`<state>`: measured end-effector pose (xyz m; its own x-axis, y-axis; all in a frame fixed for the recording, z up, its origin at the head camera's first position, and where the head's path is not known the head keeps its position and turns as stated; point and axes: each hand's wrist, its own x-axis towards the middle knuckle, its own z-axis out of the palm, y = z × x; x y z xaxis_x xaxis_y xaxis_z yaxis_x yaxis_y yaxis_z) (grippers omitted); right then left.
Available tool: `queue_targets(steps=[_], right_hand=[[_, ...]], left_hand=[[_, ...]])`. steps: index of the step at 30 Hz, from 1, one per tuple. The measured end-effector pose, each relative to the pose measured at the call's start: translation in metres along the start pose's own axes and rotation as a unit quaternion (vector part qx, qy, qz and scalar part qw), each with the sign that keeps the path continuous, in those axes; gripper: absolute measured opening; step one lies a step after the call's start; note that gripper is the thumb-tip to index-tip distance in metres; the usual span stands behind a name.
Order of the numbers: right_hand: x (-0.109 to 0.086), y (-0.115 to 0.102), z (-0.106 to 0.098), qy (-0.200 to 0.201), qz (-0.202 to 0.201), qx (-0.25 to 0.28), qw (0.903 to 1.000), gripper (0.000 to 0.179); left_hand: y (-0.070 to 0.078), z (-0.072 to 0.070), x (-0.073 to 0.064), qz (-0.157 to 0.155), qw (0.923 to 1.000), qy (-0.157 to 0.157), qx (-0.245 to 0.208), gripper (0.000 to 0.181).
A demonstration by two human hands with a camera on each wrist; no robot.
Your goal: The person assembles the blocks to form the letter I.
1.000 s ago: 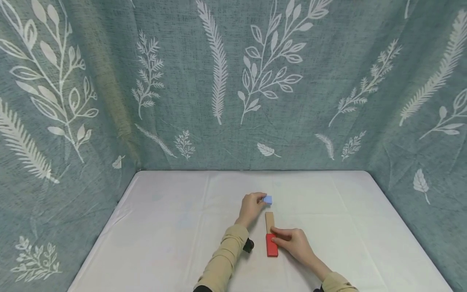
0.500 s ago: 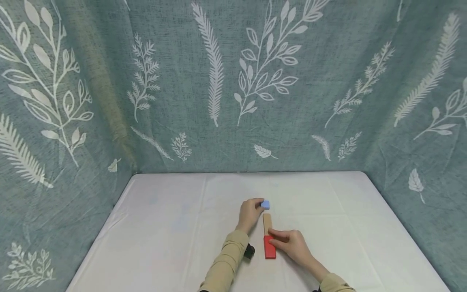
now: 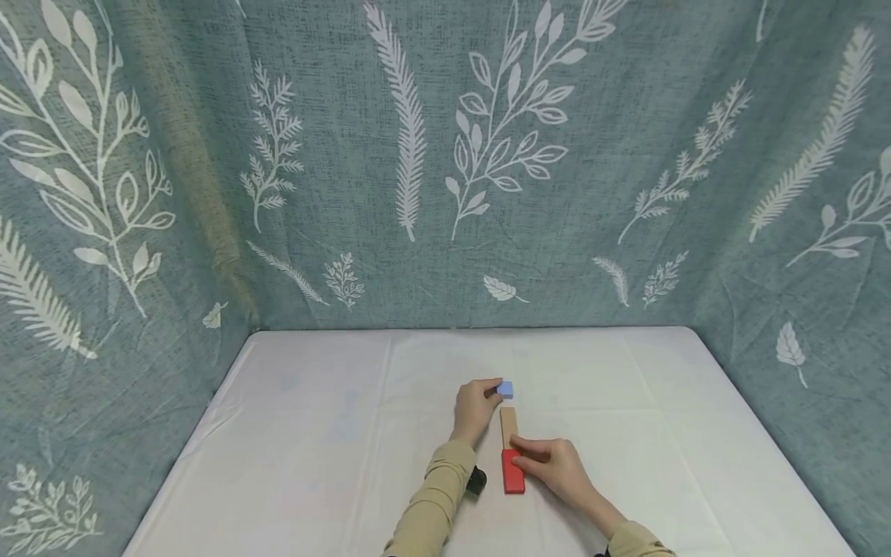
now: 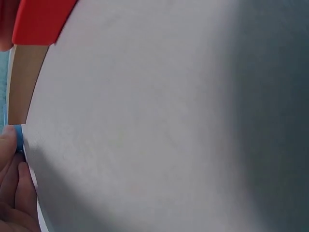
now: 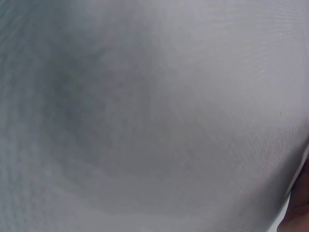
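My left hand (image 3: 475, 406) pinches a small blue block (image 3: 506, 390) between thumb and fingers. Just short of it lies a flat strip of natural wood (image 3: 509, 427), with a narrow gap between the two in the head view. A longer red block (image 3: 513, 478) sits at the strip's near end, in line with it. My right hand (image 3: 562, 469) holds the red block at its far end, index finger at the join with the wood. In the left wrist view the wood strip (image 4: 24, 82) runs from the red block (image 4: 41, 21) toward the blue block (image 4: 19, 137).
A white cloth covers the table (image 3: 313, 433). Behind and on both sides hangs a green curtain (image 3: 348, 155) with white leaf prints. The right wrist view shows mostly the white cloth and a sliver of hand.
My left hand has drawn the blue block slightly nearer to the wood strip. My right hand keeps its place on the red block. The head view has shifted a little.
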<state>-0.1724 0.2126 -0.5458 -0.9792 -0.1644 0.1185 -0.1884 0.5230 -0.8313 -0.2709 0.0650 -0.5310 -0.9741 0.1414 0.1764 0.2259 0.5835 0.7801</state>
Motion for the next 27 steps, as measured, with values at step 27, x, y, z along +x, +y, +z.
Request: queue_targets(steps=[27], right_hand=[[0.0002, -0.0004, -0.0007, -0.001, 0.012, 0.008, 0.9999, 0.038]], left_hand=[[-0.0043, -0.004, -0.0061, -0.006, 0.9989, -0.004, -0.046, 0.037]])
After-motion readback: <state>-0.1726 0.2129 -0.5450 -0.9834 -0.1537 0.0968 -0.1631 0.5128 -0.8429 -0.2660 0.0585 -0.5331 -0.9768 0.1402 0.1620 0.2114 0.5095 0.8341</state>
